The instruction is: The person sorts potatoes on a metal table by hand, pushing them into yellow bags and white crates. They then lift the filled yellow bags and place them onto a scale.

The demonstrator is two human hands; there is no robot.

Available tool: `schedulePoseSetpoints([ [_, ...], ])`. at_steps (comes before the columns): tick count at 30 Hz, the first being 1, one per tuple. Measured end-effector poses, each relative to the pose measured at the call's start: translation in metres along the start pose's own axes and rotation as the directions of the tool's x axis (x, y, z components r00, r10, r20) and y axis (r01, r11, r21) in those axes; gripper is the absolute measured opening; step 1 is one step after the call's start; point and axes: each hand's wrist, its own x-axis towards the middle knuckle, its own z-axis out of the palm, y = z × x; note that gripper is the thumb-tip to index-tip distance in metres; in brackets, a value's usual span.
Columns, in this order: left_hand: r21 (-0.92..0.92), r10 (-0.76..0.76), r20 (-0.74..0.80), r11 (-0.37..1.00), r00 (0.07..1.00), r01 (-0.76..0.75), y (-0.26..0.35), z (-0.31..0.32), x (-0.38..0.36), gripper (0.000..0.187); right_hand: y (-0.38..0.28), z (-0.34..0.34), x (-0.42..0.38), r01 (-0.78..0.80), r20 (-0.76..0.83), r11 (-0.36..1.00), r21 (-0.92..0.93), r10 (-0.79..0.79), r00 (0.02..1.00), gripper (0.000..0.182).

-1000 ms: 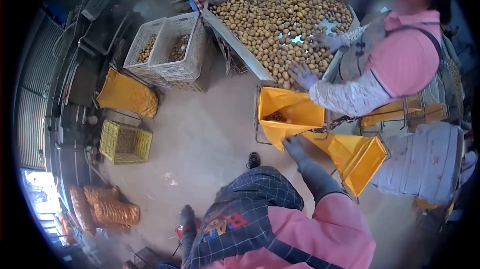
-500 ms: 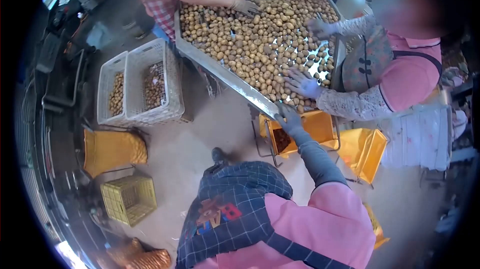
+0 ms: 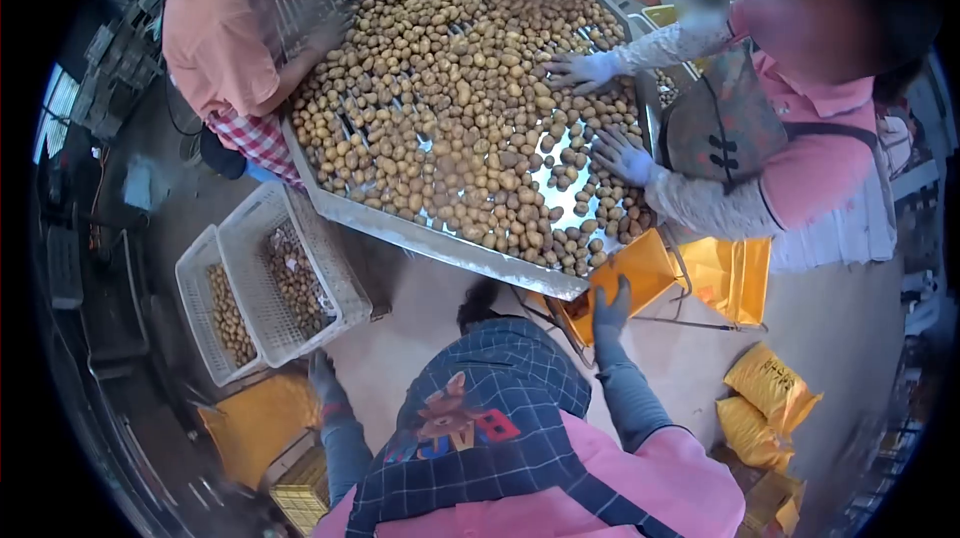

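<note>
My right hand (image 3: 610,310), in a grey glove, is at the yellow bag (image 3: 640,273) hung on a metal frame below the table's near corner. Its fingers are stretched, with the thumb apart. To the left, my left hand (image 3: 325,383), also gloved and a little blurred, reaches out low with fingers extended, beside the yellow sack (image 3: 262,423) and just below the white crates. It holds nothing that I can see. Small potatoes (image 3: 470,128) cover the metal sorting table (image 3: 440,238) in front of me, with bare shiny patches showing at the right.
White crates (image 3: 345,288) with potatoes stand at the left, above a yellow crate (image 3: 300,493). A co-worker's gloved hands (image 3: 625,158) lie among the potatoes; another person (image 3: 220,48) works at the far left. Another yellow bag (image 3: 735,278) and filled sacks (image 3: 770,393) are at right.
My right hand has gone from the table's corner edge to the yellow bag. My left hand has come into view at the left. The view has turned, and the co-worker's hands have shifted.
</note>
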Motion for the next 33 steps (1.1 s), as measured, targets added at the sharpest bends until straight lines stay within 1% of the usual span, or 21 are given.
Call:
schedulePoseSetpoints([
  [1, 0.096, 0.175, 0.059, 0.979, 0.983, -0.180, 0.022, 0.031, 0.000, 0.035, 0.017, -0.004, -0.003, 0.020, -0.004, 0.992, -0.123, -0.021, 1.000, 0.062],
  [2, 0.177, 0.344, 0.136, 0.914, 0.929, -0.364, 0.049, 0.066, 0.002, 0.039, -0.003, -0.019, -0.009, 0.007, 0.193, 0.964, -0.268, 0.047, 0.980, 0.060],
  [3, 0.151, 0.368, 0.185, 0.906, 0.911, -0.396, 0.073, 0.105, 0.000, 0.040, 0.014, -0.015, -0.023, 0.206, 0.328, 0.915, -0.347, -0.088, 0.941, 0.061],
  [4, 0.120, 0.392, 0.236, 0.896, 0.889, -0.426, 0.095, 0.144, 0.001, 0.042, 0.029, -0.002, -0.041, 0.194, 0.327, 0.920, -0.340, -0.077, 0.942, 0.061],
  [6, 0.281, 0.572, 0.351, 0.691, 0.741, -0.667, 0.114, 0.208, 0.011, 0.045, 0.064, 0.025, -0.061, 0.474, 0.567, 0.663, -0.579, -0.091, 0.819, 0.054],
  [7, 0.280, 0.597, 0.413, 0.635, 0.687, -0.720, 0.135, 0.237, 0.008, 0.047, 0.077, 0.039, -0.058, 0.472, 0.569, 0.665, -0.579, -0.086, 0.818, 0.054],
  [9, 0.285, 0.606, 0.484, 0.573, 0.631, -0.769, 0.149, 0.284, 0.009, 0.049, 0.106, 0.061, -0.060, 0.294, 0.610, 0.694, -0.657, 0.260, 0.748, 0.047],
  [11, 0.235, 0.684, 0.615, 0.317, 0.393, -0.919, 0.165, 0.307, 0.019, 0.053, 0.075, 0.050, -0.065, 0.299, 0.610, 0.712, -0.635, 0.226, 0.759, 0.047],
  [12, 0.306, 0.666, 0.633, 0.253, 0.395, -0.918, 0.164, 0.320, 0.025, 0.052, 0.060, 0.042, -0.062, 0.320, 0.595, 0.710, -0.627, 0.171, 0.786, 0.047],
  [14, 0.400, 0.638, 0.726, -0.088, 0.257, -0.912, 0.156, 0.330, 0.037, 0.051, 0.064, 0.034, -0.064, 0.280, 0.584, 0.691, -0.667, 0.251, 0.772, 0.049],
  [17, 0.440, 0.575, 0.769, -0.162, 0.278, -0.883, 0.149, 0.334, 0.041, 0.053, 0.065, 0.032, -0.064, 0.302, 0.602, 0.645, -0.702, 0.311, 0.736, 0.056],
  [19, 0.422, 0.508, 0.818, -0.212, 0.269, -0.882, 0.157, 0.331, 0.044, 0.054, 0.052, 0.038, -0.063, 0.307, 0.559, 0.537, -0.786, 0.405, 0.724, 0.053],
  [21, 0.377, 0.410, 0.875, -0.240, 0.258, -0.895, 0.164, 0.331, 0.057, 0.055, 0.040, 0.039, -0.062, 0.206, 0.537, 0.561, -0.802, 0.527, 0.658, 0.054],
  [23, 0.213, 0.405, 0.906, -0.183, 0.124, -0.960, 0.181, 0.331, 0.063, 0.056, 0.016, 0.029, -0.051, -0.137, 0.424, 0.667, -0.733, 0.604, 0.675, 0.051],
  [24, 0.110, 0.405, 0.913, -0.132, 0.048, -0.985, 0.194, 0.347, 0.060, 0.055, 0.031, 0.039, -0.050, -0.405, 0.217, 0.765, -0.501, 0.564, 0.797, 0.050],
  [25, 0.003, 0.402, 0.915, -0.080, -0.029, -0.997, 0.207, 0.361, 0.058, 0.054, 0.048, 0.053, -0.048, -0.542, -0.021, 0.822, -0.175, 0.547, 0.837, 0.050],
  [27, -0.201, 0.356, 0.921, 0.094, -0.156, -0.975, 0.232, 0.400, 0.056, 0.050, 0.001, 0.058, -0.013, -0.508, -0.368, 0.858, 0.071, 0.496, 0.786, 0.043],
  [29, -0.301, 0.337, 0.905, 0.079, -0.259, -0.950, 0.250, 0.459, 0.028, 0.039, -0.126, 0.055, 0.033, -0.352, -0.332, 0.893, 0.281, 0.435, 0.837, 0.041],
  [31, -0.238, 0.174, 0.957, 0.010, -0.233, -0.971, 0.261, 0.508, 0.009, 0.032, -0.204, 0.088, 0.051, 0.039, -0.248, 0.998, 0.053, -0.024, 0.968, 0.044],
  [32, -0.269, 0.173, 0.949, 0.019, -0.262, -0.963, 0.253, 0.527, 0.003, 0.032, -0.204, 0.122, 0.047, 0.231, -0.092, 0.954, 0.190, -0.217, 0.972, 0.044],
  [33, -0.158, 0.008, 0.987, -0.155, -0.161, -0.975, 0.240, 0.544, 0.000, 0.029, -0.221, 0.136, 0.038, 0.320, 0.164, 0.946, 0.052, -0.324, 0.932, 0.044],
])
